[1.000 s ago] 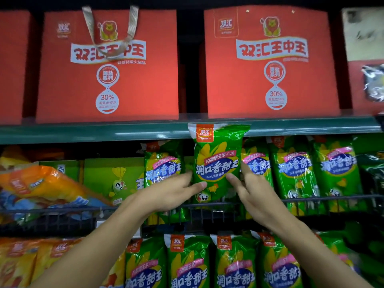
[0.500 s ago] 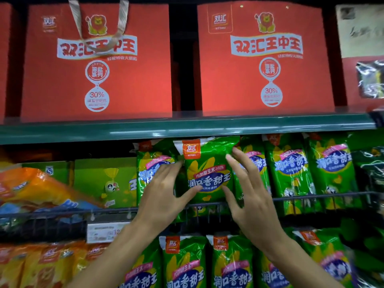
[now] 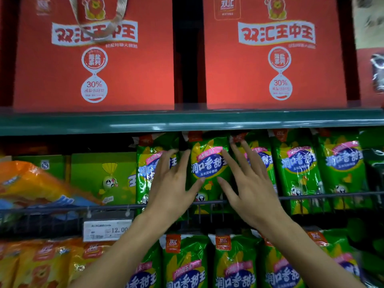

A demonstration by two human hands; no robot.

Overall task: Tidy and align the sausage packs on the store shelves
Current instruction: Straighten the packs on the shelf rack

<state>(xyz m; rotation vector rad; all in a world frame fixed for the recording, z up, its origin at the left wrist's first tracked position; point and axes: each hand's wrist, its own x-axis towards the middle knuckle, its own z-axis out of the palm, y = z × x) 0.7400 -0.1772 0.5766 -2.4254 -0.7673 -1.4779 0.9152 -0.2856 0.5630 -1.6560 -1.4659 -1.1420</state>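
Note:
A green sausage pack stands upright in the middle shelf's row, behind the wire rail. My left hand lies flat with straight fingers against the pack's left side and the neighbouring green pack. My right hand is spread over the pack's right side, its fingers reaching across the pack to the right. Two more green packs stand further right. Neither hand grips anything.
Two red gift boxes fill the upper shelf above a green shelf edge. An orange pack and a green box sit at the left. A price tag hangs from the rail. More green packs line the lower shelf.
The green pack went from held out in front of the shelf edge back into the row. Both hands let go of it and now lie flat with fingers straight against the packs.

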